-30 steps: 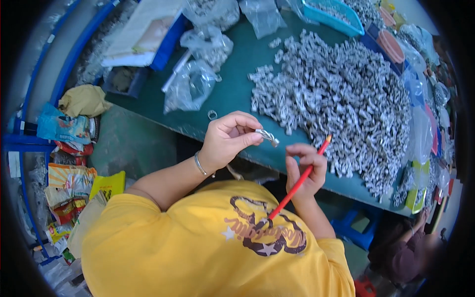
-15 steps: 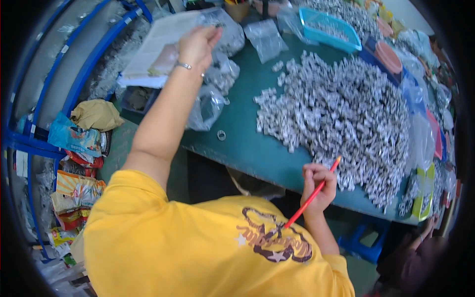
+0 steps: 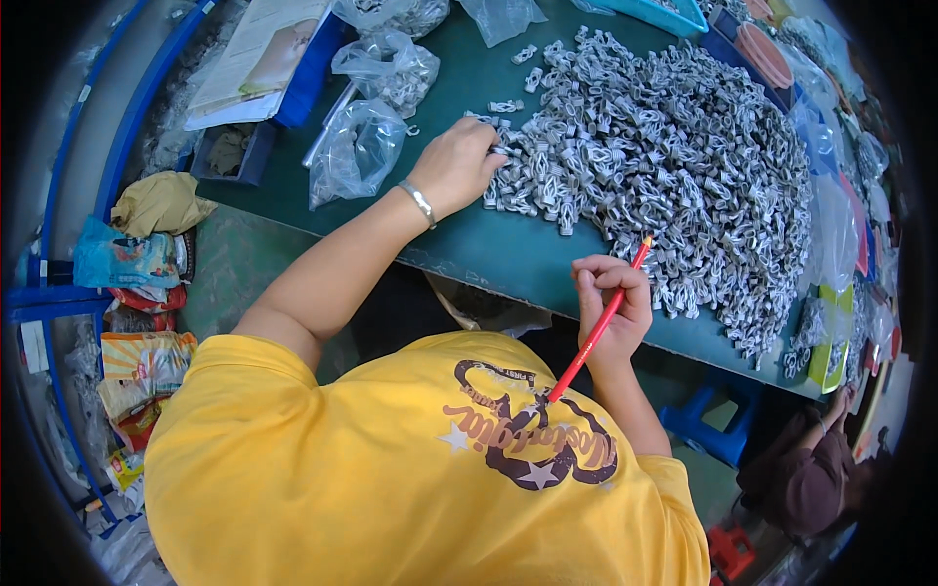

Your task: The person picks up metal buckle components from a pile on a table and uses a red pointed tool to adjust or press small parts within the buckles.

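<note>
My left hand, with a silver bracelet at the wrist, is at the left edge of a large pile of small silver metal clips. Its fingers are bent in a pinch round one small metal clip, partly hidden by the fingertips. A red pencil slants through the closed fingers of my right hand, just off the table's front edge. The pencil's tip points up at the pile.
Clear plastic bags of metal pieces and a blue tray of papers sit on the green table at left. Blue shelving stands beyond. A blue stool and another person are at lower right.
My left hand has come down and toward me from above the far-left bags to the pile's left edge. The right hand keeps the pencil. The whole view has shifted.
</note>
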Demonstrator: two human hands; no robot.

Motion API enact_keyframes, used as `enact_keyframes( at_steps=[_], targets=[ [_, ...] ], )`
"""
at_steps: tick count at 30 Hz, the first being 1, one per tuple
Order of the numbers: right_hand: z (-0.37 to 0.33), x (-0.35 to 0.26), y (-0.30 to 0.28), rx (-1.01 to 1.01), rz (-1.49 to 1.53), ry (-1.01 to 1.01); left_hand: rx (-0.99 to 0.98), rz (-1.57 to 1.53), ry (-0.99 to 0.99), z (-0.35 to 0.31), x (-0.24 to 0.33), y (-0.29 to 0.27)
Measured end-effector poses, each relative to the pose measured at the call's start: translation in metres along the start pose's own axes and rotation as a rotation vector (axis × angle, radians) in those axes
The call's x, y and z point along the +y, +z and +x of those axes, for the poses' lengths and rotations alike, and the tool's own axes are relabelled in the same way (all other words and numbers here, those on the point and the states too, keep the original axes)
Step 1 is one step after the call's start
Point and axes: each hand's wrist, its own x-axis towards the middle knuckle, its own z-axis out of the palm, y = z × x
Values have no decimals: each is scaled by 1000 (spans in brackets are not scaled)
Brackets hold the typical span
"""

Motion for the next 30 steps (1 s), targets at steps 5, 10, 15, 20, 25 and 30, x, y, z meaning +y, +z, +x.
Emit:
enact_keyframes(
  at_steps=[5, 10, 15, 20, 25, 30],
  targets=[
    [3, 6, 0, -43, -44, 18, 106, -142, 44, -24, 15, -15],
    [10, 1, 13, -54, 113, 246, -175, -1033, -81, -59, 45, -16],
    [12, 1, 11, -121, 341, 338, -276, -1215, -121, -77, 54, -10],
    [7, -2, 9, -98, 346, 288, -297, -1305, -275, -81, 58, -9],
    [5, -4, 8, -48, 441, 444, -308, -1227, -398, -80, 61, -11],
    [-3, 11, 6, -134, 492, 387, -236, -1135, -235, -82, 65, -10]
  ],
)
